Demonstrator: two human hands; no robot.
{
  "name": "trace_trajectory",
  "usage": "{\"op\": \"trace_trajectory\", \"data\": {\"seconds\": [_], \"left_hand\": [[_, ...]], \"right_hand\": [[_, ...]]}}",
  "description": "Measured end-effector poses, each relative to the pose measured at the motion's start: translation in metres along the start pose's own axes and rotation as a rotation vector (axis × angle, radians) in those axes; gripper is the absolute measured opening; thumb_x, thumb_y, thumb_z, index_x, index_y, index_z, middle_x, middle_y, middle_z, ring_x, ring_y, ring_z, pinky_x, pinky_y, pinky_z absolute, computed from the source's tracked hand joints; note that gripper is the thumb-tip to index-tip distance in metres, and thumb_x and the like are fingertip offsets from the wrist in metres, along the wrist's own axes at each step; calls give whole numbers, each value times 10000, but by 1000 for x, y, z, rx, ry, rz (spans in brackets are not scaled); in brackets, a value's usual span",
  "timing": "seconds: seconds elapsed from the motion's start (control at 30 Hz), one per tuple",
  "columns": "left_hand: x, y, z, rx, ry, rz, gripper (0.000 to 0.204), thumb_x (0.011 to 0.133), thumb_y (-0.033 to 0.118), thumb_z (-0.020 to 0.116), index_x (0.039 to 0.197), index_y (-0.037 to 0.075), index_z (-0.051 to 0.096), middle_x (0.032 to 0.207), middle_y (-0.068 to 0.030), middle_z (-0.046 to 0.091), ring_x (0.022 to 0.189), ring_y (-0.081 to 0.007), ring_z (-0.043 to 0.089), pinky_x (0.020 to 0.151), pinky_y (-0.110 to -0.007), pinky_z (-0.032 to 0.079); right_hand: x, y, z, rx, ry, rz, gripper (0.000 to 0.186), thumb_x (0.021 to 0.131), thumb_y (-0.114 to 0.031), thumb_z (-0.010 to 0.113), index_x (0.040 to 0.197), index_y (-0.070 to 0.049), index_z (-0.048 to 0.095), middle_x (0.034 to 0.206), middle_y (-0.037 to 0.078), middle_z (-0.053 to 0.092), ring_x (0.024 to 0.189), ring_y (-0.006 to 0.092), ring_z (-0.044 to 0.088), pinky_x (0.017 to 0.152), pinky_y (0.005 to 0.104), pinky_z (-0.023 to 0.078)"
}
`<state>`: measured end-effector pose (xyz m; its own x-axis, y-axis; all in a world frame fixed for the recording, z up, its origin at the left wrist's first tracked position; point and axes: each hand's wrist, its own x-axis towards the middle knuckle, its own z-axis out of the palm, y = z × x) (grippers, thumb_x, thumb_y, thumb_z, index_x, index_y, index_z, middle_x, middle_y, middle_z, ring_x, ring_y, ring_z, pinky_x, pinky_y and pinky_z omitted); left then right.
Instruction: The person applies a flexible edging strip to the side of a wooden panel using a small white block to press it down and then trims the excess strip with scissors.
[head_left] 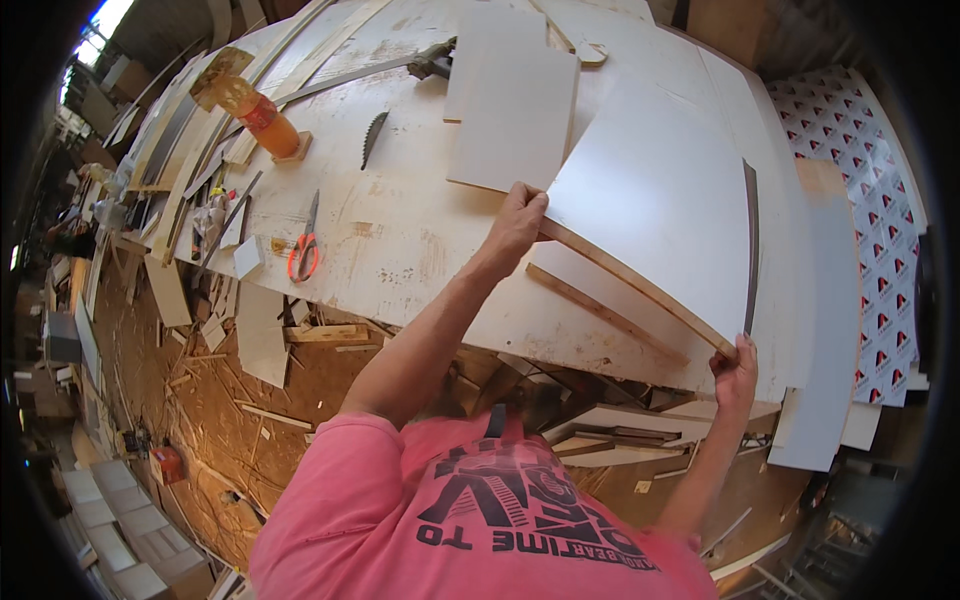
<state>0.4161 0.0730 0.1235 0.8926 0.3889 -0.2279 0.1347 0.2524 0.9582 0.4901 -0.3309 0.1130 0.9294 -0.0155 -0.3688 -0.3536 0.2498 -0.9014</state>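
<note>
A large white-faced board (650, 210) with a raw brown edge is held tilted over the workbench, its near edge raised. My left hand (520, 218) is closed round its near left corner. At the near right corner my right hand (735, 370) grips the board with fingers and thumb. A dark narrow strip (751, 245) runs along the board's right side; whether it is fixed there I cannot tell. Under the raised edge lies another piece with a brown edge (605, 312). Smaller white panels (512, 120) lie stacked beyond my left hand.
On the white workbench (400, 240) are orange-handled scissors (303, 255), a short serrated blade (374, 140) and a bottle of orange liquid (270, 125). A patterned sheet (885, 270) stands at the right. Wood offcuts (262, 335) litter the floor below the bench.
</note>
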Motion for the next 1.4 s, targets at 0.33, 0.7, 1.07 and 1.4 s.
{"op": "trace_trajectory", "data": {"seconds": [0.33, 0.7, 1.07, 1.4], "left_hand": [[12, -88, -3, 344, -30, -33, 349, 984, 272, 466, 1166, -19, 529, 1159, -100, 519, 1055, -185, 523, 949, -342, 426], [-51, -142, 11, 313, 209, 203, 832, 891, 538, 561, 1418, -46, 289, 1421, -261, 344, 1318, -375, 342, 1096, -449, 284], [-56, -144, 12, -292, -84, -19, 703, 982, 550, 341, 1403, -12, 311, 1361, -169, 405, 1298, -257, 371, 1087, -388, 310], [-112, -100, -123, -552, -118, -366, 543, 1033, 433, 260, 1333, 3, 403, 1236, -171, 537, 1095, -311, 563, 960, -469, 447]], "right_hand": [[-3, -101, 72, -336, -122, -172, 294, 895, -363, 633, 1023, -101, 596, 797, -7, 582, 641, 98, 535, 528, 248, 417], [-16, -106, 32, -196, -13, -160, 416, 901, -336, 638, 1204, -75, 524, 1022, 76, 614, 830, 182, 620, 587, 291, 491], [-47, -95, 24, -185, -1, -181, 390, 926, -296, 605, 1225, -72, 494, 1076, 91, 594, 929, 203, 617, 636, 316, 519], [-224, 7, 132, -141, 186, -194, 438, 899, -386, 631, 1203, -84, 542, 1012, 40, 610, 857, 146, 597, 638, 290, 482]]}}
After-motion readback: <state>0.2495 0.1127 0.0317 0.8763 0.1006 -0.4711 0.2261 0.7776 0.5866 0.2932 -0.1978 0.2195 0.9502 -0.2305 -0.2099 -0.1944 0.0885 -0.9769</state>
